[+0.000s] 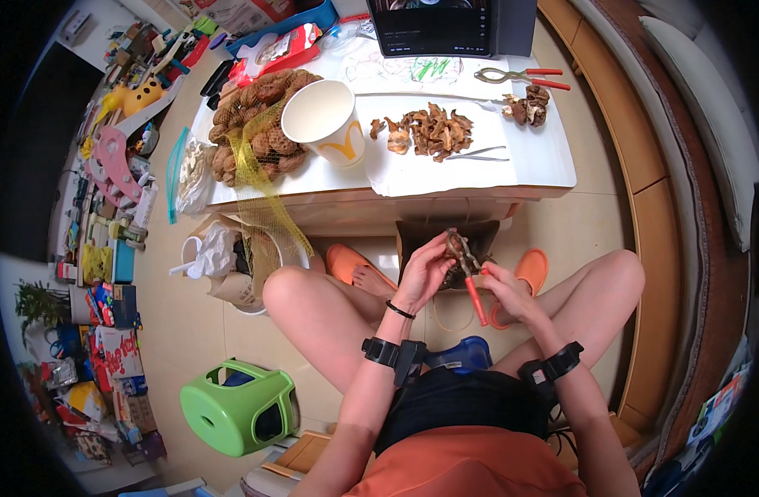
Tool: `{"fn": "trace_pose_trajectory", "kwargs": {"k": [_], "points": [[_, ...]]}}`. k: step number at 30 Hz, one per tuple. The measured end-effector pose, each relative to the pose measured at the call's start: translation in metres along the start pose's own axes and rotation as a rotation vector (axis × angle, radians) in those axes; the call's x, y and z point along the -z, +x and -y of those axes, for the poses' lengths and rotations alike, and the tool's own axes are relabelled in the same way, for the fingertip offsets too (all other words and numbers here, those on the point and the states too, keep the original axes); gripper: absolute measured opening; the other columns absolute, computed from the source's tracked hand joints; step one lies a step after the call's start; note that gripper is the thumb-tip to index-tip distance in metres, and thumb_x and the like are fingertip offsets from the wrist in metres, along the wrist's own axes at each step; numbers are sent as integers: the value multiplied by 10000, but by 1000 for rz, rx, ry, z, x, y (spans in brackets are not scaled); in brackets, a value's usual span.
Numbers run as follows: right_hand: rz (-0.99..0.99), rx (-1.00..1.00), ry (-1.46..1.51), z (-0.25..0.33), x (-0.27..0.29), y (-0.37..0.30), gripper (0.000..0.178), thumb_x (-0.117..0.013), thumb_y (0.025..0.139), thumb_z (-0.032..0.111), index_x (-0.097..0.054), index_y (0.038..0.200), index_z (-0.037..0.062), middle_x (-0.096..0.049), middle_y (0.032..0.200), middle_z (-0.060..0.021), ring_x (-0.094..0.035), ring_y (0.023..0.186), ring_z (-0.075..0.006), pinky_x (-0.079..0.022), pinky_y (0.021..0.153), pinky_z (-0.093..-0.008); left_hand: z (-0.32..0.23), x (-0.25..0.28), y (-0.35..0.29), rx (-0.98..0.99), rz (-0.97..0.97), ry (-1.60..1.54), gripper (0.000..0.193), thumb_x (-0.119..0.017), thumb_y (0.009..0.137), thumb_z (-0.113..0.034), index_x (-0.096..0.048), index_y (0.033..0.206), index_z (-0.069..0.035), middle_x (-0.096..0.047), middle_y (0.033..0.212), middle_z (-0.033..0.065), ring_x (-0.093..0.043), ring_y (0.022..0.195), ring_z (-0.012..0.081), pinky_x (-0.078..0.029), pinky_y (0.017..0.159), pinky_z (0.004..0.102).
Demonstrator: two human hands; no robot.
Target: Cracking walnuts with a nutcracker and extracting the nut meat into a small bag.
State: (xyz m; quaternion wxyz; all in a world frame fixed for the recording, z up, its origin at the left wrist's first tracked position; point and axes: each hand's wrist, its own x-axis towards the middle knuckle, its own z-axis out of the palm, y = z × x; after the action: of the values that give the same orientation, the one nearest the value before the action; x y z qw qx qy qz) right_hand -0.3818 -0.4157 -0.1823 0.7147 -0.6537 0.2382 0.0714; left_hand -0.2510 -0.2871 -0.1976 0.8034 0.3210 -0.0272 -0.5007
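Above a dark open bag (412, 240) between my feet, my right hand (507, 291) is closed round the handle end of a pair of red-handled nutcracker pliers (475, 300). My left hand (424, 270) pinches at the metal jaws, where a small brown walnut (454, 246) shows; fingers and jaws partly cover it. On the white table in front lie brown walnut pieces (447, 132) on white paper, beside thin metal tweezers (479, 155). A yellow mesh bag of whole walnuts (267, 108) stands left of a white paper cup (325, 120).
A second red-handled plier (520, 77) and cracked walnuts (528, 106) lie at the table's right. A screen (433, 29) stands at the back. Left on the floor are a lined bin (267, 253) and a green stool (230, 407); a wooden sofa base (651, 224) runs along the right.
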Motion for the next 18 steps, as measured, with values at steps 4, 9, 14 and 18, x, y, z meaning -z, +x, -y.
{"fn": "trace_pose_trajectory", "kwargs": {"k": [4,9,14,18], "points": [[-77,90,-334,18,-5,-3,313,-521,756,327,-470,818,24,-447,607,-19,-456,525,-155,-381,499,-292,-7,-14,-3,82,7,-217,378,-444,869,-166,-392,1175,50,-512,1097,147,-488,965,146,-399,836,240],[-211,12,-745,43,-21,-13,616,-664,571,509,-498,799,-38,-567,688,-189,-586,674,-321,-438,567,-368,1,-18,-3,13,-65,102,405,-463,870,-221,-399,1172,42,-527,1057,132,-472,794,104,-408,753,228],[-226,16,-753,46,-23,-16,598,-665,559,489,-487,789,-34,-559,660,-173,-580,633,-317,-436,562,-373,1,-14,-2,43,-13,-29,415,-449,876,-243,-395,1176,40,-528,1021,119,-466,732,92,-407,686,216],[-232,51,-788,54,-25,-18,609,-667,537,485,-474,779,-40,-559,642,-176,-580,612,-334,-445,544,-384,-1,-15,-5,81,-30,-138,377,-432,885,-240,-435,1140,38,-544,963,102,-445,715,91,-380,667,214]]}}
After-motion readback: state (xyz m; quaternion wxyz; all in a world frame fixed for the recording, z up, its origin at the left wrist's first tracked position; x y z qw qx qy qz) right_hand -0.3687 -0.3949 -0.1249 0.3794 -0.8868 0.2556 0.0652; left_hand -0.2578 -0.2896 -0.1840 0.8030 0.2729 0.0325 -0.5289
